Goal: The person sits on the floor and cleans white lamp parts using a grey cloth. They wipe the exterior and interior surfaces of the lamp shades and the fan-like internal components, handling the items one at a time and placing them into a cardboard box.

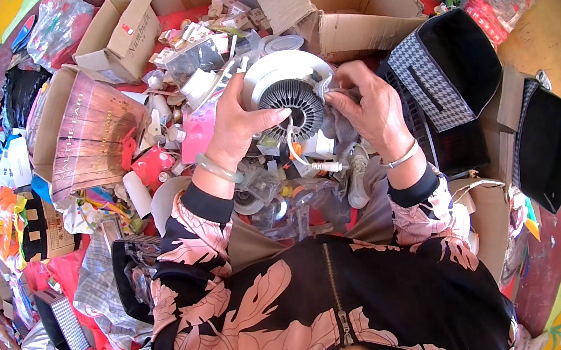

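Observation:
In front of me is a round downlight [286,68] with a white rim and a dark finned heat sink facing up. My left hand [234,120] grips its left side, thumb laid over the fins and fingers at the rim. A white cable [293,147] hangs from the light's centre and ends in a pale connector. My right hand [373,107] pinches a grey cloth [340,124] against the right edge of the light. Part of the cloth is hidden by my fingers. Below the light lie clear plastic wrappings [300,205].
Open cardboard boxes stand ahead, one at the far left [117,43] and a larger one at the far right [365,12]. Black houndstooth-patterned bins [441,70] sit to my right. Mixed small goods and a pink sheet [199,131] crowd the left. A wooden board [549,48] lies far right.

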Motion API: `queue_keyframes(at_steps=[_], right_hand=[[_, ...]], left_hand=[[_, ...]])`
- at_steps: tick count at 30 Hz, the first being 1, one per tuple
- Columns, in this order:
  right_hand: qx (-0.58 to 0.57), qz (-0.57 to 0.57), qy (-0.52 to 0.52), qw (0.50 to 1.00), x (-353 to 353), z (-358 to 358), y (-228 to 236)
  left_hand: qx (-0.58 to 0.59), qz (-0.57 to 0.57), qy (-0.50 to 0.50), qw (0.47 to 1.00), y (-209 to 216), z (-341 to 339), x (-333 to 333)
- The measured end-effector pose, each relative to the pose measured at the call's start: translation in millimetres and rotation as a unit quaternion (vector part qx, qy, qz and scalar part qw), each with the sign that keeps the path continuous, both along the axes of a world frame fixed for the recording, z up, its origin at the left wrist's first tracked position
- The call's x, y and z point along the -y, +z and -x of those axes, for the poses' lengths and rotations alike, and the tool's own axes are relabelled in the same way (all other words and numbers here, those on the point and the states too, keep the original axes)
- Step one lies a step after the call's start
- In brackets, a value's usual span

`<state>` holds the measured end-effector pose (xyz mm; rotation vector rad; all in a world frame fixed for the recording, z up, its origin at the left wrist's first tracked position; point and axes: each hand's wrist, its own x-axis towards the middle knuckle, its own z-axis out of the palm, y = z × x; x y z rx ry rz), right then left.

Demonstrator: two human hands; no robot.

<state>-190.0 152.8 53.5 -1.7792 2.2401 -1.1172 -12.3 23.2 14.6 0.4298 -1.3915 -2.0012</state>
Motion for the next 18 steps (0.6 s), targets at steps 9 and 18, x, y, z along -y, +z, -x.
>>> queue_keyframes(at_steps=[9, 18], right_hand=[[0.159, -0.032, 0.173, 0.971, -0.4, 7.0, 0.4], [0.099, 0.061, 0.118, 0.986, 8.3, 10.2, -23.2]], left_hand=[[-0.050, -0.044, -0.031, 0.997, 1.8, -3.3, -6.4], [-0.039, -0.048, 0.002, 0.998, -7.9, 4.3, -4.7]])
